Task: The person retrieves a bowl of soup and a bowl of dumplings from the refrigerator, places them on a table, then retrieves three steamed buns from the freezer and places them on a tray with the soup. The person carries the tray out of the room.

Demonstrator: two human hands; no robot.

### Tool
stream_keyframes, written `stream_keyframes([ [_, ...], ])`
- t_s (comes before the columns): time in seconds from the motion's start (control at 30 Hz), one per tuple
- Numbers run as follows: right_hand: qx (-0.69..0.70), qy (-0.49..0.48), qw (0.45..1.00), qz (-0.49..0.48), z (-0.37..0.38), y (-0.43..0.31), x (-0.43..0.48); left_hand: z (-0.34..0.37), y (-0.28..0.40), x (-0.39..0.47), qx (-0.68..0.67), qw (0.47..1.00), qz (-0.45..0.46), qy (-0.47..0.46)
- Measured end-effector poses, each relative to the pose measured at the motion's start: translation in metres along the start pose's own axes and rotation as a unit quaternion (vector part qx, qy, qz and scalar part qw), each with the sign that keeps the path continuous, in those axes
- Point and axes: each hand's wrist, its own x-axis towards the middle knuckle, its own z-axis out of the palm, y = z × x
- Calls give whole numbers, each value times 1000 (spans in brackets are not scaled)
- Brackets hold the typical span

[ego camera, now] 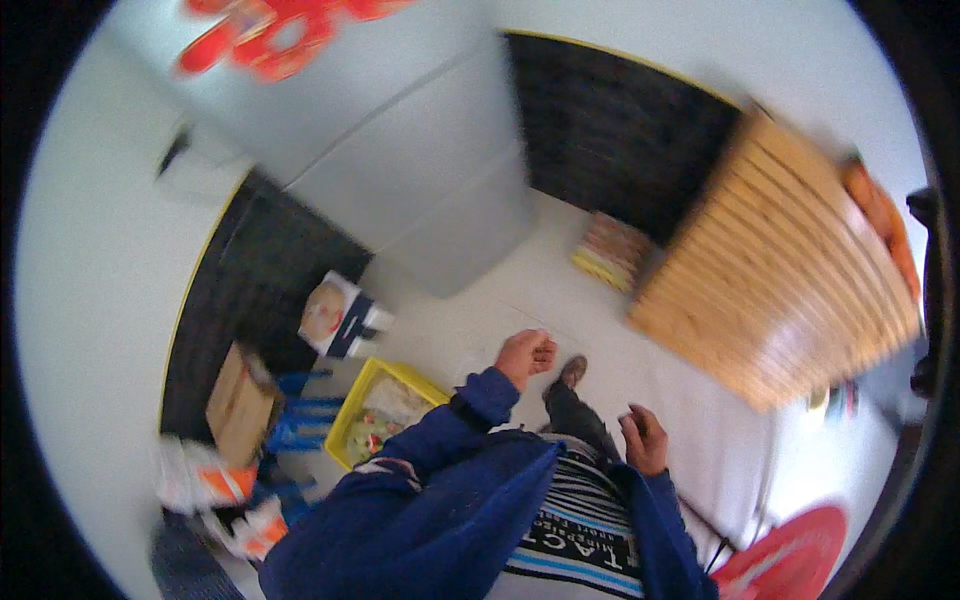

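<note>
Below me, my left hand [526, 360] hangs over the pale floor with its fingers curled; nothing shows in it, but its palm is partly hidden. My right hand [643, 439] is in front of the open jacket's other side, fingers loosely bent, and I see no object in it. Both sleeves are dark blue. A shoe [574, 371] shows on the floor between the two hands. Nearest to my left hand is a yellow crate [346, 420] holding plastic bags and other goods.
A grey refrigerator-like cabinet [420, 180] stands ahead. A slatted wooden piece [795, 262] is at the right, a patterned box [613, 251] beside it. A printed carton [334, 315], a cardboard box [241, 405] and bags [202, 480] line the left. A red round seat or lid [787, 555] lies lower right.
</note>
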Motion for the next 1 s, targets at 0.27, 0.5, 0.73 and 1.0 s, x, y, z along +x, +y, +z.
stream_keyframes([
  [0.27,1,-94,995,-20,20,-13,175,-49,125,74,-36,980,121,151],
  [0.5,-66,-198,976,-57,52,-35,248,-240,206,93,637,650,302,283],
  [0.73,-158,-230,953,-115,97,-56,258,-373,315,99,454,744,259,416],
  [1.0,-167,-183,968,-37,152,-60,223,-349,415,108,279,760,462,363],
])
